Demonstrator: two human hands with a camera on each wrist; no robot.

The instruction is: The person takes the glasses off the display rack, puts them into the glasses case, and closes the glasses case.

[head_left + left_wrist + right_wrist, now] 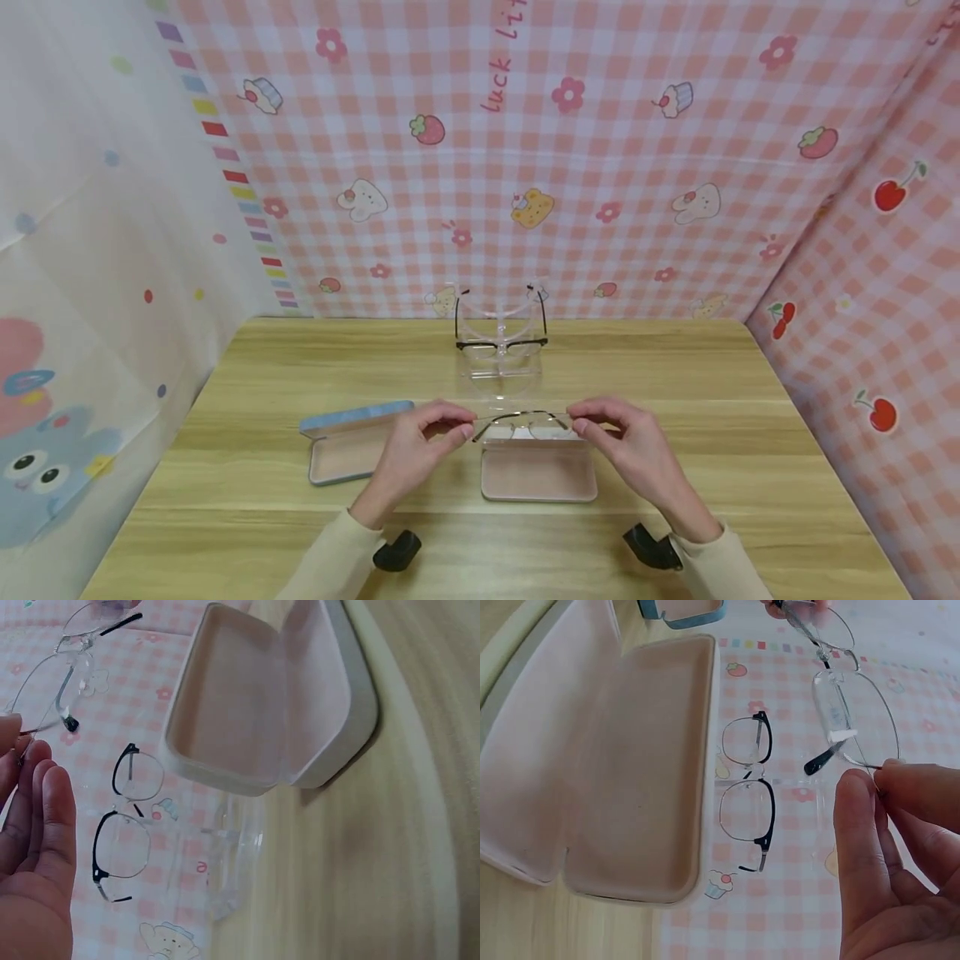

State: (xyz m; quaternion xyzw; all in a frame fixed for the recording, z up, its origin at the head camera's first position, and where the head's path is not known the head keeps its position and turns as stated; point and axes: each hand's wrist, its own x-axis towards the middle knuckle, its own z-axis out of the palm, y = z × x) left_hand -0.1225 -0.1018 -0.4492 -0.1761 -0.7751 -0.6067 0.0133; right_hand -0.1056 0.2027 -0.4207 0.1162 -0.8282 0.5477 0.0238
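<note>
Thin metal-framed glasses [531, 427] are held up between both hands, just above the back of an open pale pink case [538, 475]. The left hand [422, 446] pinches one side of the frame with thumb and fingers; the right hand [630, 440] pinches the other side. In the right wrist view the right hand [900, 855] grips the glasses [862, 712] near a hinge, and a dark-tipped temple hangs folded behind the lens. The left wrist view has the left hand [37, 847] pinching the glasses' [56, 682] other end.
Black-browed glasses [502, 343] rest on a clear stand [501, 375] behind the hands. An open blue case [341, 458] lies left of the pink one, partly hidden by the left hand. Patterned cloth [480, 167] hangs behind the wooden table [262, 367].
</note>
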